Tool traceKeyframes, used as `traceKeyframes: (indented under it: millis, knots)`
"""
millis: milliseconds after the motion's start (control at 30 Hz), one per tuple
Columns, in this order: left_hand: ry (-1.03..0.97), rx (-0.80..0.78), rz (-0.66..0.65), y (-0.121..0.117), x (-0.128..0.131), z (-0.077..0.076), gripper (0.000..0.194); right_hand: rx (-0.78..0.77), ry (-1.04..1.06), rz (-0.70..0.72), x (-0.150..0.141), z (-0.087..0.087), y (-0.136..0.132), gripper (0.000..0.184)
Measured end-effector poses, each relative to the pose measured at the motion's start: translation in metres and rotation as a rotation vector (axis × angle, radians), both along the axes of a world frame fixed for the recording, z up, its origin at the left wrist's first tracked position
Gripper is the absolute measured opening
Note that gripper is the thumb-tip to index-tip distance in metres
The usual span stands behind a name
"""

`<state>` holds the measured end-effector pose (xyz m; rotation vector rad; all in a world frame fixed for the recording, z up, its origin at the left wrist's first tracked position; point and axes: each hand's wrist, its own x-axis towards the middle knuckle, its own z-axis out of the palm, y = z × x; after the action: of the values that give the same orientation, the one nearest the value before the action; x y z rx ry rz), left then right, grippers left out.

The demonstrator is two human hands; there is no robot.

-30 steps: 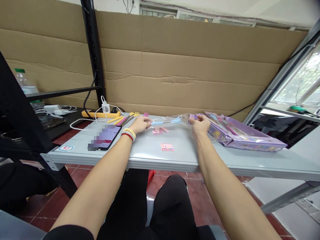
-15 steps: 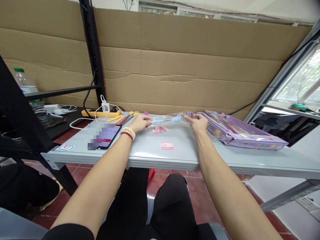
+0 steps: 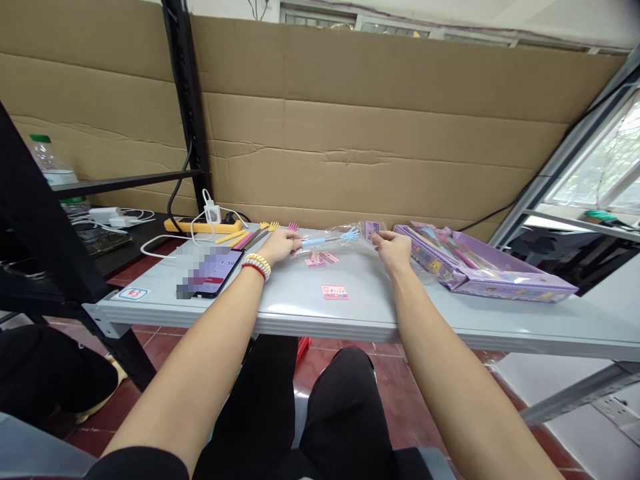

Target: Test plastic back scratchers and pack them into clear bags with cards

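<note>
Clear bag (image 3: 333, 232) near the bench's (image 3: 280, 297) back edge, blue fork-tipped stick (image 3: 314, 241) inside, left hand (image 3: 280, 247) pinching one end, right hand (image 3: 394, 249) gripping beside the purple label (image 3: 371, 229), open purple box (image 3: 510, 287) towards the right end, wrapped sticks (image 3: 463, 255) within

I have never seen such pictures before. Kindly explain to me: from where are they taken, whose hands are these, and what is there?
There is no machine here: you see a person's bare left hand and right hand. One camera, worn on that person's head, looks forward and down. The hands hold opposite ends of a clear plastic packet with a light-blue stick inside. On the grey table lie pink cards, a phone, colourful fork-ended sticks and, at the right, an open purple box with wrapped things inside.
</note>
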<state>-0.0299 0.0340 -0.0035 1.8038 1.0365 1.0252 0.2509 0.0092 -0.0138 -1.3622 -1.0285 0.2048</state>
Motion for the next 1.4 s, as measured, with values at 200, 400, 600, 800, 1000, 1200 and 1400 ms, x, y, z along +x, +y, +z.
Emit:
traceKeyframes:
  millis: [200, 400, 600, 800, 1000, 1200, 1400]
  knots:
    - [-0.01, -0.01, -0.035, 0.004, -0.001, -0.003, 0.016, -0.026, 0.156, 0.031, -0.006, 0.005, -0.008, 0.035]
    - [0.01, 0.018, -0.028, 0.005, -0.001, -0.005, 0.015, 0.041, 0.112, 0.097, -0.011, 0.007, -0.008, 0.029]
    - [0.022, 0.014, -0.048, 0.005, -0.001, -0.005, 0.015, 0.079, 0.184, 0.079, -0.01, 0.007, -0.005, 0.019]
    - [0.064, 0.016, -0.057, 0.007, -0.002, -0.006, 0.019, 0.094, 0.22, 0.043, -0.011, 0.007, -0.009, 0.024]
    - [0.032, -0.013, -0.055, 0.008, -0.002, -0.007, 0.016, 0.026, 0.246, 0.227, -0.015, 0.01, -0.013, 0.051]
    - [0.014, -0.019, -0.048, 0.01, -0.002, -0.008, 0.014, -0.004, 0.444, 0.349, -0.016, 0.012, -0.01, 0.036]
    - [0.039, -0.028, -0.058, 0.009, -0.004, -0.007, 0.016, 0.015, 0.217, 0.183, -0.015, 0.005, -0.008, 0.014]
